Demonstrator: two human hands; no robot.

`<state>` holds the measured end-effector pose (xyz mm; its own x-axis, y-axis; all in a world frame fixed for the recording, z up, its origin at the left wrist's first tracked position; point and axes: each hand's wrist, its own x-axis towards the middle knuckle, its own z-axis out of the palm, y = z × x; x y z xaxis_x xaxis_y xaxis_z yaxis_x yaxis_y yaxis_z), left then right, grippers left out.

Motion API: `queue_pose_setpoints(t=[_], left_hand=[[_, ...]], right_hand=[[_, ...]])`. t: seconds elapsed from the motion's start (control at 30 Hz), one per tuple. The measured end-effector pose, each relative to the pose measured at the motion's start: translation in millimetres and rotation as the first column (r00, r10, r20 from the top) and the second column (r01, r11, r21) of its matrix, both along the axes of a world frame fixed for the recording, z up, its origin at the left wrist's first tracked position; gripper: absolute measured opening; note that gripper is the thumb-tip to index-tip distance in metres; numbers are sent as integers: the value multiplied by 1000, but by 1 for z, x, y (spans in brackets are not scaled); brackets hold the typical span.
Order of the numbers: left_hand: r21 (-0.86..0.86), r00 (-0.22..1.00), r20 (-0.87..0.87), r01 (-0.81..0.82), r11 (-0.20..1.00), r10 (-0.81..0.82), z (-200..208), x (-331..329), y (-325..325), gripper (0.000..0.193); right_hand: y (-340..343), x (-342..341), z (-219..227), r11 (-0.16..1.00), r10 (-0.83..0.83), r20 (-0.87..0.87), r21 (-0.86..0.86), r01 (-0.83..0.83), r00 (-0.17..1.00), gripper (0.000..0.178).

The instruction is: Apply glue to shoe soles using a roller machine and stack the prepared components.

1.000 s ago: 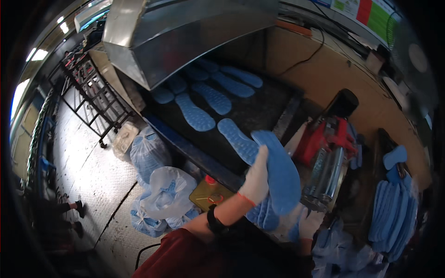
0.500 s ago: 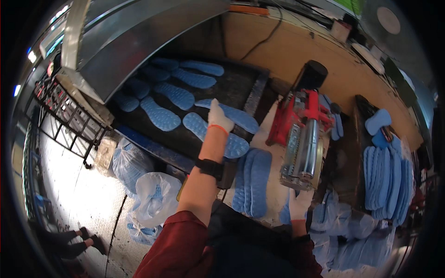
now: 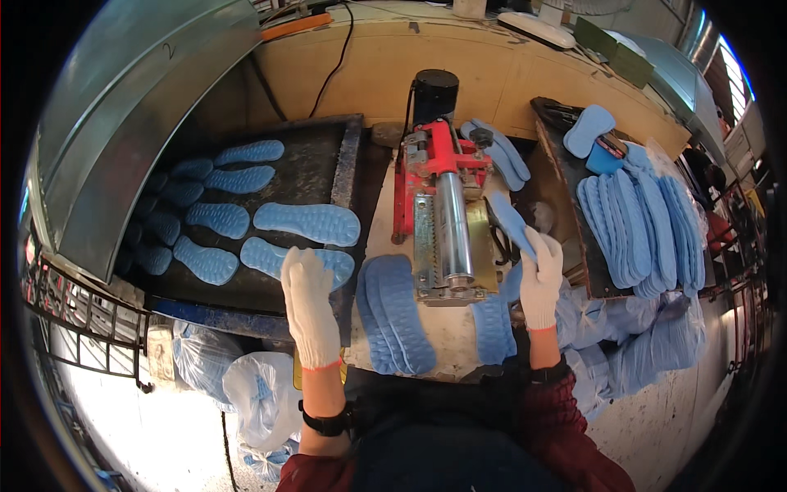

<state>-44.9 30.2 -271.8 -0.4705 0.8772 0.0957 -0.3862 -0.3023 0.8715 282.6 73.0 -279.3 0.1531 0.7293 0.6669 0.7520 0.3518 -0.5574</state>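
Right hand (image 3: 542, 283) moved up beside roller machine (image 3: 452, 225), gripping blue insole (image 3: 509, 220).

The left hand (image 3: 308, 299) and right hand (image 3: 543, 279) wear off-white knit gloves (image 3: 316, 340) with thin orange-red cuff edging (image 3: 322, 365). A black strap (image 3: 325, 421) rings the left wrist, a dark band (image 3: 548, 373) the right; dark red sleeves (image 3: 564, 418) meet a black front garment (image 3: 434, 447).

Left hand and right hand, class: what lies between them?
Head view: overlapping blue insoles, then the red and silver roller machine, and more insoles by its right side.
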Motion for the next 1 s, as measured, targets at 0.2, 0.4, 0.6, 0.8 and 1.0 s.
queue_pose_setpoints(t=[0.2, 0.4, 0.6, 0.8, 1.0], left_hand=[[93, 985, 73, 152, 984, -159, 31, 38, 2, 57], [314, 913, -36, 397, 863, -406, 51, 69, 46, 59], [192, 588, -806, 377, 906, -73, 22, 64, 83, 58], [-41, 712, -599, 429, 902, -366, -23, 50, 65, 58], [-194, 698, -471, 515, 835, -539, -44, 27, 31, 57]], right_hand=[[16, -17, 32, 979, 131, 374, 97, -179, 918, 44], [-16, -29, 20, 969, 228, -471, 20, -248, 852, 24], [-34, -18, -28, 970, -48, -723, -197, -139, 689, 29], [-50, -22, -92, 786, -15, -477, -549, -284, 879, 25], [-32, -76, -119, 741, 285, -238, -560, -371, 928, 29]])
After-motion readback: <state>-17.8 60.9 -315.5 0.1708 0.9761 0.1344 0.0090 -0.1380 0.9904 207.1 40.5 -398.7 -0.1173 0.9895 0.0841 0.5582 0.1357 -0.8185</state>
